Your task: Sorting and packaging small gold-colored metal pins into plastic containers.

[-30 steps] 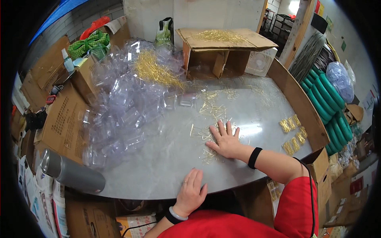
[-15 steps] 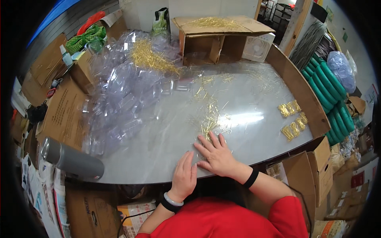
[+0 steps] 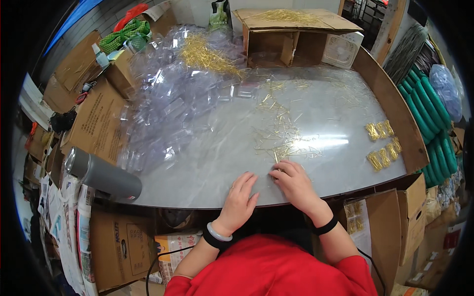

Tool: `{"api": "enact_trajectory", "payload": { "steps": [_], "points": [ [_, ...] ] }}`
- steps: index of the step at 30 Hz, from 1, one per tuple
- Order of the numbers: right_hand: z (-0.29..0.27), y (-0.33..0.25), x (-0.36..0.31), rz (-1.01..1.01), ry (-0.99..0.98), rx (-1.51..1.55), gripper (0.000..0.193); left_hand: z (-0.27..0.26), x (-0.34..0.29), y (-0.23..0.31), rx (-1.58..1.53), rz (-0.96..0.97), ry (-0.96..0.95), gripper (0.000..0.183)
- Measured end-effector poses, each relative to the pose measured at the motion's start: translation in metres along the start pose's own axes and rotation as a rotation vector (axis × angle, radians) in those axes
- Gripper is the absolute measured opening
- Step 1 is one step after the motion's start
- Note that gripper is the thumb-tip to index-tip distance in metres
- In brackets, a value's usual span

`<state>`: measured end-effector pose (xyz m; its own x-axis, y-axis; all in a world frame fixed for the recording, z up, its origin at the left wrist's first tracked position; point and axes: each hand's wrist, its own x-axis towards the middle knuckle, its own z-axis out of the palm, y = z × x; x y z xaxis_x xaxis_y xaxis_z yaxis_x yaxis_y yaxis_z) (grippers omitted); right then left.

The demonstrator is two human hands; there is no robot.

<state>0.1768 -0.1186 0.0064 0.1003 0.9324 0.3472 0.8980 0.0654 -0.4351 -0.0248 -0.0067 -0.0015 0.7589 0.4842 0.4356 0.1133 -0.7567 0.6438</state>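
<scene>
A loose scatter of thin gold wire pieces (image 3: 284,135), some with bent ends, runs down the middle of the grey tabletop (image 3: 212,163). At its near end my right hand (image 3: 297,186) has its fingers curled in, with a few gold wires poking out beyond the fingertips. How many wires it grips is hidden. To its left, my left hand (image 3: 238,201) rests by the front edge, fingers stretched and thumb apart, holding nothing. On the right side lie several small bundles of gold wire (image 3: 381,155) in two rows.
Clear plastic boxes (image 3: 163,108) are heaped at the left, with a gold wire pile (image 3: 205,54) on top. A grey tumbler (image 3: 106,175) lies at the front left. A divided cardboard box (image 3: 270,47) and a white fan (image 3: 340,49) stand behind. A board (image 3: 395,108) edges the right.
My right hand has gone from spread flat to curled around some gold wires and shifted right. My left hand's thumb has opened outward. The whole view has shifted slightly.
</scene>
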Motion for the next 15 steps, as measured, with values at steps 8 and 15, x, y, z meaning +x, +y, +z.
{"api": "enact_trajectory", "payload": {
  "steps": [8,15],
  "points": [
    [0.013,-0.032,0.005,0.149,0.12,-0.243,0.037,0.003,0.009,0.002,0.029,-0.003,0.001,0.034],
    [-0.005,0.008,0.006,-0.073,-0.073,-0.07,0.039,-0.003,0.009,0.004,0.05,-0.007,0.024,0.032]
  ]
}}
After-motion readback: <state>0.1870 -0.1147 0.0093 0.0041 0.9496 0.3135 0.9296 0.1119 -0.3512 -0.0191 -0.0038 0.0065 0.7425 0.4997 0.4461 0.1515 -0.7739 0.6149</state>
